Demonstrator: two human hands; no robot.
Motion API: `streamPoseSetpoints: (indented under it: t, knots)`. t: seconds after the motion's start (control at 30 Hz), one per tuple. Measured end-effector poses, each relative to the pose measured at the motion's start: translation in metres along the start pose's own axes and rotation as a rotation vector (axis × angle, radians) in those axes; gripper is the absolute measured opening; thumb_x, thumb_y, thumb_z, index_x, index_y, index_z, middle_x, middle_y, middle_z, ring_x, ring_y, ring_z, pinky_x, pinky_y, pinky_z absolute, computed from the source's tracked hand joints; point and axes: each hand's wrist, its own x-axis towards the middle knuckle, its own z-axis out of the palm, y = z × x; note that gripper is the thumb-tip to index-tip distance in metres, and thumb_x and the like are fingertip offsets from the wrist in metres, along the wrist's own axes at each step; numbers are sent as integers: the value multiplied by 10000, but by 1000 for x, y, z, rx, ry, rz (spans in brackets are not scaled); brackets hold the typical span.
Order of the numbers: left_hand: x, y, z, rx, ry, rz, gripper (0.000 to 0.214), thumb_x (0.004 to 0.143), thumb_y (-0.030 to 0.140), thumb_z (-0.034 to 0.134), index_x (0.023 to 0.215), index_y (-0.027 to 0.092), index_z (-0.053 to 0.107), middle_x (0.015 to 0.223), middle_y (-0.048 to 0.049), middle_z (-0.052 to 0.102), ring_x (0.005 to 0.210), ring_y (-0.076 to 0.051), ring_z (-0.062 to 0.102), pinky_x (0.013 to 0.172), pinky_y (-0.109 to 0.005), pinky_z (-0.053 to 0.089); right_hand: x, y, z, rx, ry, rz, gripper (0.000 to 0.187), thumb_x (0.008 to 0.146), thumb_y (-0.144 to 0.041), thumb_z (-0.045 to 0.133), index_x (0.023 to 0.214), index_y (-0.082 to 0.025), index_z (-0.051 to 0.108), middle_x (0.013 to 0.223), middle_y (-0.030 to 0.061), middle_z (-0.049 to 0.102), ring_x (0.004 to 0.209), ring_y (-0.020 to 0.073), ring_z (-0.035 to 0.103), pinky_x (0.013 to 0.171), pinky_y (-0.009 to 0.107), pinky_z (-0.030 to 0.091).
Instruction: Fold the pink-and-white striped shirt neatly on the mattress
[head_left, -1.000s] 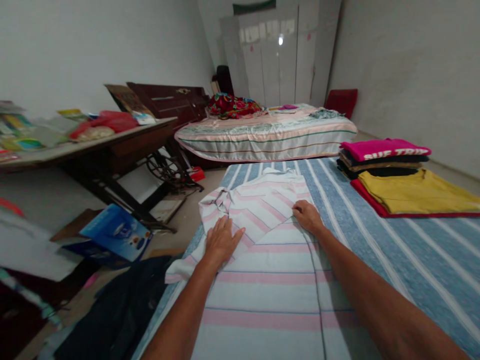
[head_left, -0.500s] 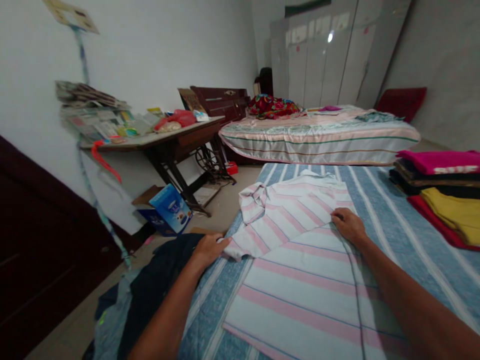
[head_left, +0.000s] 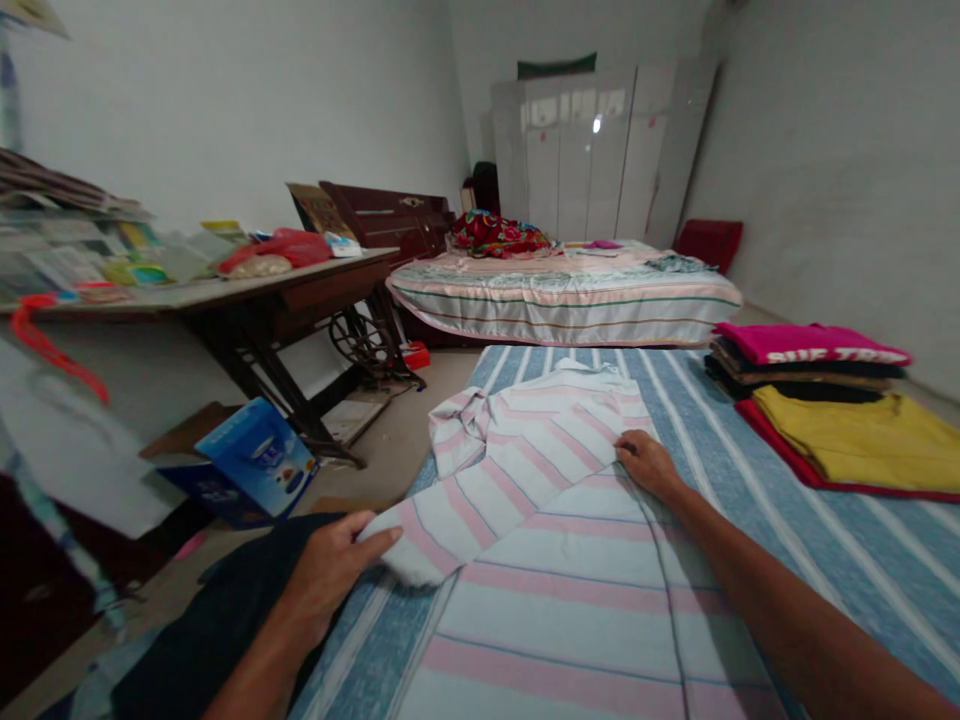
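Observation:
A pink-and-white striped shirt (head_left: pixel 540 470) lies spread on a blue striped bedsheet (head_left: pixel 750 500). My left hand (head_left: pixel 330 570) pinches the shirt's sleeve end at the bed's left edge, fingers closed on the fabric. My right hand (head_left: pixel 649 465) presses on the shirt near its middle fold, fingers curled on the cloth.
Folded clothes (head_left: pixel 817 400) are stacked at the right of the bed. Dark garments (head_left: pixel 225 620) lie off the left edge. A blue box (head_left: pixel 259 460) sits under a wooden table (head_left: pixel 247 300). Another bed (head_left: pixel 562 290) and a wardrobe (head_left: pixel 600 160) stand behind.
My left hand slid from the folded sleeve down to the sleeve's end at the bed edge and gripped it. My right hand stayed on the shirt. The view swung about.

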Motion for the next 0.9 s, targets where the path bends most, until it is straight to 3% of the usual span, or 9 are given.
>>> streamPoseSetpoints:
  t: [0.1,0.2,0.4,0.5,0.6,0.73,0.9]
  knots:
    - [-9,15,4,-261,-64,-78,341,539,449,730,678,165,603,601,15,625,567,-159,569,524,-227,430,7,-8,-5,112,41,67,120,672,-210,566,749,-181,654,891,61,626,870,200,559,849,317,383]
    - [-12,28,10,-385,-92,-117,351,486,396,781,680,164,604,589,16,619,553,-158,580,501,-219,443,23,-23,-1,289,75,126,208,661,-217,575,850,-186,656,996,70,634,953,211,562,889,333,392]
    - [-15,51,23,-492,-144,-148,349,464,390,812,639,156,621,555,5,612,505,-149,573,468,-213,453,57,-56,40,715,75,349,357,731,-249,480,1074,-197,564,1046,69,628,895,166,619,736,289,508]
    - [-28,72,33,-512,-195,-132,318,518,397,792,668,157,649,582,-9,640,510,-148,576,477,-214,454,68,-64,59,847,85,469,359,753,-251,471,1107,-220,524,992,53,618,874,144,616,714,262,521]
    - [-46,97,45,-479,-286,-49,263,592,395,750,681,161,670,588,-5,641,502,-123,552,481,-194,430,78,-66,65,920,93,563,275,783,-287,489,1051,-238,521,958,35,597,871,135,596,694,252,526]
    - [-68,119,72,-285,-487,155,262,670,421,679,654,159,684,595,-8,627,555,-122,541,520,-194,416,90,-65,57,947,64,646,206,823,-351,502,983,-222,511,894,27,564,810,136,585,648,284,538]
    - [-86,105,138,-84,-829,403,237,725,398,619,718,174,698,591,8,595,583,-110,532,586,-204,418,101,-62,47,888,7,666,243,801,-340,583,978,-189,512,818,17,546,676,119,584,569,271,524]
